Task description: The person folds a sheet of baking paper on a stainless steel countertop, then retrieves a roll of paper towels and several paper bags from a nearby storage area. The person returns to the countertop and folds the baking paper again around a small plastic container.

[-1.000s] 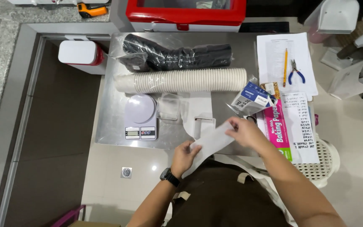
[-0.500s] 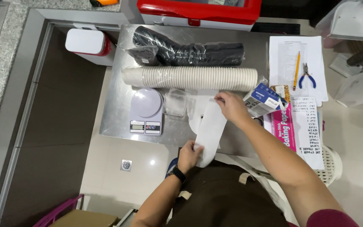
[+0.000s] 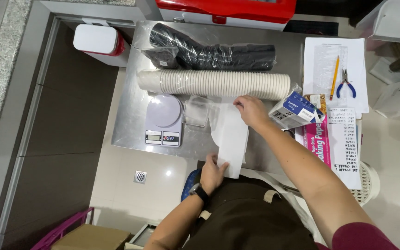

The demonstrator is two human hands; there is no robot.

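A long white paper sheet (image 3: 231,134) lies stretched across the steel table (image 3: 130,125). My left hand (image 3: 212,172), with a black watch on its wrist, pinches the sheet's near end at the table's front edge. My right hand (image 3: 252,111) presses the far end down beside a long stack of white paper cups (image 3: 214,84). A clear plastic container (image 3: 196,111) sits just left of the sheet.
A white kitchen scale (image 3: 164,120) stands at the left. A bag of black lids (image 3: 209,53) lies behind the cups. A blue carton (image 3: 295,110), a pink baking paper box (image 3: 319,139), papers, a pencil (image 3: 334,71) and pliers (image 3: 346,83) lie at the right.
My right hand has carried the sheet's far end from the front right up toward the cups, laying the sheet straight. My left hand has kept hold of the near end.
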